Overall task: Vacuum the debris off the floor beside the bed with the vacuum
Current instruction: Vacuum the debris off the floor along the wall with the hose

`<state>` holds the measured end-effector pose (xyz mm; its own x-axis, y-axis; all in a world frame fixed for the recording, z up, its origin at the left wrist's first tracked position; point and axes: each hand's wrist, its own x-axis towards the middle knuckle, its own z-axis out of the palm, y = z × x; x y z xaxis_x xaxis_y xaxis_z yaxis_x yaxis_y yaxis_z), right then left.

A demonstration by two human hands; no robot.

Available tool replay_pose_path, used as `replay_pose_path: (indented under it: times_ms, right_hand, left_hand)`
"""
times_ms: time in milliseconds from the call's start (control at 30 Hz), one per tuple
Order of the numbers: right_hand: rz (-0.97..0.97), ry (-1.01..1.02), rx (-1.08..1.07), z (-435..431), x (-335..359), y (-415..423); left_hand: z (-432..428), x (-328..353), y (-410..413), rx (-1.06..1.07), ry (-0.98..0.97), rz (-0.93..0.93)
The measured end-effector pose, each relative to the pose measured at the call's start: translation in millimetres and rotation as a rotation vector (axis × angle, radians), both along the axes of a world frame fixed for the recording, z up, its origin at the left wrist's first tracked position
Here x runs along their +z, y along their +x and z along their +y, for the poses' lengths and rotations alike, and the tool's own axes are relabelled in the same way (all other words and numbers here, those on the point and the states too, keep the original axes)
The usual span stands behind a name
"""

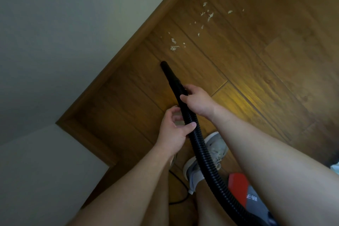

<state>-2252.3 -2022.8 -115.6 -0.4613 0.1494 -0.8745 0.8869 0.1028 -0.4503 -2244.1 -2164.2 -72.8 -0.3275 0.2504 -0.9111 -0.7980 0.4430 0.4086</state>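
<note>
A black ribbed vacuum hose [200,145] runs from the red and grey vacuum body [245,191] at the lower right up to a smooth black nozzle [167,70] pointing at the floor. My right hand [197,101] grips the hose just behind the nozzle. My left hand [174,130] holds the hose lower down, thumb across it. Pale debris scraps [174,47] lie on the wooden floor [256,60] a short way beyond the nozzle tip, with more debris scattered [209,15] farther off.
A white wall [64,33] with a wooden skirting board [128,46] runs along the left and steps out at a corner [60,121]. My grey shoe [216,150] stands under the hose. A black power cord [180,189] lies on the floor by my legs.
</note>
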Motion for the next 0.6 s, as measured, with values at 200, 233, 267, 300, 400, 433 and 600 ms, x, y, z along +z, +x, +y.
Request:
replay_pose_path:
  times_ms: [200, 233, 267, 300, 400, 433, 600]
  right_hand:
    - [0.013, 0.034, -0.042, -2.8, -3.0, -10.5]
    - [0.015, 0.050, -0.056, -1.0, -2.4, -11.6]
    - [0.014, 0.066, -0.070, 1.8, -2.0, -12.2]
    - [0.014, 0.079, -0.085, 5.1, -1.4, -12.5]
    - [-0.005, 0.108, -0.113, 15.1, 0.6, -14.0]
    - [-0.014, 0.114, -0.120, 18.2, 1.5, -14.5]
    - [-0.039, 0.139, -0.165, 32.3, 4.7, -18.4]
  left_hand:
    - [-1.2, -2.7, -9.7, -0.005, 0.008, 0.017]
    - [1.0, -3.7, -11.6, -0.006, 0.014, 0.017]
    - [4.0, -4.6, -13.3, -0.011, 0.018, 0.014]
    - [7.2, -5.4, -15.1, -0.019, 0.023, 0.009]
    - [17.5, -4.8, -20.1, -0.041, 0.030, -0.016]
    - [20.1, -4.7, -22.0, -0.051, 0.032, -0.020]
    - [33.6, -1.7, -34.4, -0.111, 0.032, -0.023]
